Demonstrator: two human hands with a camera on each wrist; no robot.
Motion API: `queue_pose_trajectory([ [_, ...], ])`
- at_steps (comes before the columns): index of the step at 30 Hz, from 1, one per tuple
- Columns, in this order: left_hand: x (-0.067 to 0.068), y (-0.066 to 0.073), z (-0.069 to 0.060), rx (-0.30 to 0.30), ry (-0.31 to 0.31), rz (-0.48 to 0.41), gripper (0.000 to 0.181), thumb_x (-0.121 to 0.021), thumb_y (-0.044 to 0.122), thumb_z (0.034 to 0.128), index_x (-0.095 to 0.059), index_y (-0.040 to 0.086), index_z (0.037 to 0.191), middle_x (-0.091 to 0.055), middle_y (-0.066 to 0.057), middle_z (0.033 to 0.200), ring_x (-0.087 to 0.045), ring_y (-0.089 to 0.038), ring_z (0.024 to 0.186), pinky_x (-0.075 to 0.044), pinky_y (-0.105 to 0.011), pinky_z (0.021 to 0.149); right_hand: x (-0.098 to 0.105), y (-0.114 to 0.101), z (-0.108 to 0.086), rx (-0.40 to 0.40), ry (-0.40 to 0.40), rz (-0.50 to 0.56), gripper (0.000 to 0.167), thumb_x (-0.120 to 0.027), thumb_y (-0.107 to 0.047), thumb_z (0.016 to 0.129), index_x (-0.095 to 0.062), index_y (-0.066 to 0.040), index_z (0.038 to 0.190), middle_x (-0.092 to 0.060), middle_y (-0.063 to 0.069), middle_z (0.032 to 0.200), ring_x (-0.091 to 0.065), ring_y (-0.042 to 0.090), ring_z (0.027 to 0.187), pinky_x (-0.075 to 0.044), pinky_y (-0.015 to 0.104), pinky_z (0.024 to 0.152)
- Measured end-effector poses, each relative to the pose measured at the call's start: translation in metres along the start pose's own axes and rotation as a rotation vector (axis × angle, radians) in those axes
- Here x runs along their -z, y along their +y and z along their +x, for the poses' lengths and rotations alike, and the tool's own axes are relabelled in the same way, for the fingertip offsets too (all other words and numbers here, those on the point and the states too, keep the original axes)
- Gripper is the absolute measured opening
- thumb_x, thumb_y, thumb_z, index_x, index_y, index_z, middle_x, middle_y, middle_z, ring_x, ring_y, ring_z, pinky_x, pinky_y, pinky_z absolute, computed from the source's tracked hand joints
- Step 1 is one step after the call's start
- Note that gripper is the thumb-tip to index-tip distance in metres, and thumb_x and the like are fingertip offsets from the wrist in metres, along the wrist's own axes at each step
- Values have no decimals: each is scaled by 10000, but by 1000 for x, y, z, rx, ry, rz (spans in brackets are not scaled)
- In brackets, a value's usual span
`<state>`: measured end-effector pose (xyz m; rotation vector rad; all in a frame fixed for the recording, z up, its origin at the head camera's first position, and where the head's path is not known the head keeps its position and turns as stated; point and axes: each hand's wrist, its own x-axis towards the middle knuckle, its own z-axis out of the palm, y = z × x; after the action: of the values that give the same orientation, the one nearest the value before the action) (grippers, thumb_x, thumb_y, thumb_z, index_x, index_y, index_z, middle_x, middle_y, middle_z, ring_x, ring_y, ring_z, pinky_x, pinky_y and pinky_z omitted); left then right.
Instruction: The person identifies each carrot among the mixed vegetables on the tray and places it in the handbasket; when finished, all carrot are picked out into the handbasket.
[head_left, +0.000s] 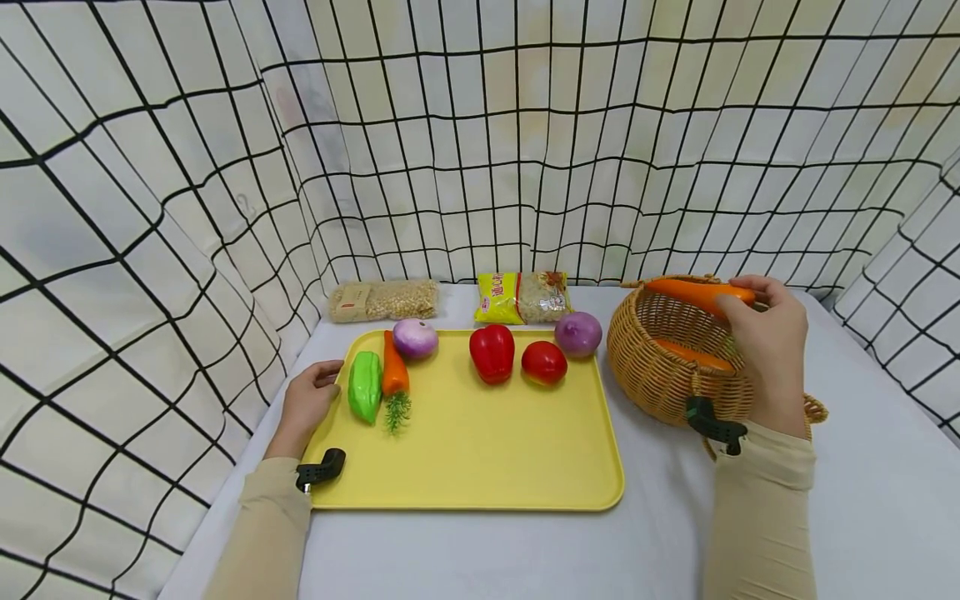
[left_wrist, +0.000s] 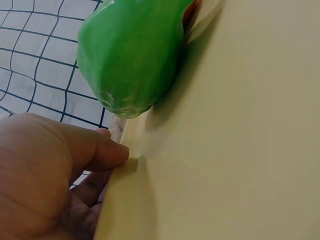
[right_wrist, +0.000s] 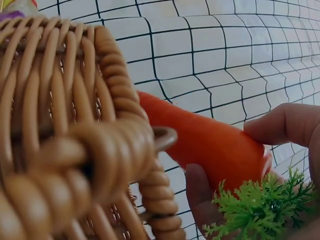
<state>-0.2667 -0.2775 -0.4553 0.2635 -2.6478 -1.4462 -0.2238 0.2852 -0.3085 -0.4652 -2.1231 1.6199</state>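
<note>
My right hand (head_left: pixel 772 350) pinches an orange carrot (head_left: pixel 693 293) by its thick end, over the rim of a wicker basket (head_left: pixel 637 387). Green leaves (right_wrist: pixel 260 207) hang from that end in the right wrist view. Inside the basket lies another carrot (head_left: pixel 693 356). On the left, my left hand (head_left: pixel 307 408) grips the edge of a yellow tray (head_left: pixel 480 454), thumb (left_wrist: pixel 112 152) on the rim and fingers curled below it. Closest to this hand is a green pepper (head_left: pixel 365 387) on the tray, beside a leafy carrot (head_left: pixel 394 375).
Along the tray's back are a pale purple onion (head_left: pixel 416 338), a red bell pepper (head_left: pixel 492 354), a tomato (head_left: pixel 544 363) and a purple onion (head_left: pixel 578 335). Behind it lie a bag of pale grains (head_left: pixel 385 301) and a yellow food bag (head_left: pixel 521 297). Black netting (head_left: pixel 487 167) borders the table.
</note>
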Motion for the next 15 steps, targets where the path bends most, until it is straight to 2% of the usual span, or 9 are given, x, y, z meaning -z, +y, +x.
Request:
queue_pose_trajectory([
  [5, -1, -1, 1, -5, 5, 6, 458, -464, 6, 929, -521, 14, 1383, -540, -233, 1317, -496, -350, 1216, -415, -437, 980, 6, 4, 2, -25, -19, -8, 296, -586, -159, 929, -561, -116, 1220, -426, -81, 1089, -514, 149, 1004, -517, 113, 699],
  [11, 0, 0, 1, -1, -6, 8, 452, -466, 12, 948, -509, 23, 1397, -529, -222, 1338, -487, -347, 1227, -410, -443, 993, 5, 7, 4, 9, -34, -65, 374, -620, -235, 928, -560, -76, 1261, -457, -64, 1090, -514, 100, 958, -502, 97, 697],
  [15, -1, 0, 1, 3, -4, 6, 450, -466, 9, 945, -514, 23, 1393, -532, -218, 1335, -493, -342, 1218, -416, -433, 984, 4, 10, 4, 32, -127, -158, 447, -614, -296, 943, -532, -56, 1311, -484, -11, 1135, -533, 83, 906, -501, 106, 688],
])
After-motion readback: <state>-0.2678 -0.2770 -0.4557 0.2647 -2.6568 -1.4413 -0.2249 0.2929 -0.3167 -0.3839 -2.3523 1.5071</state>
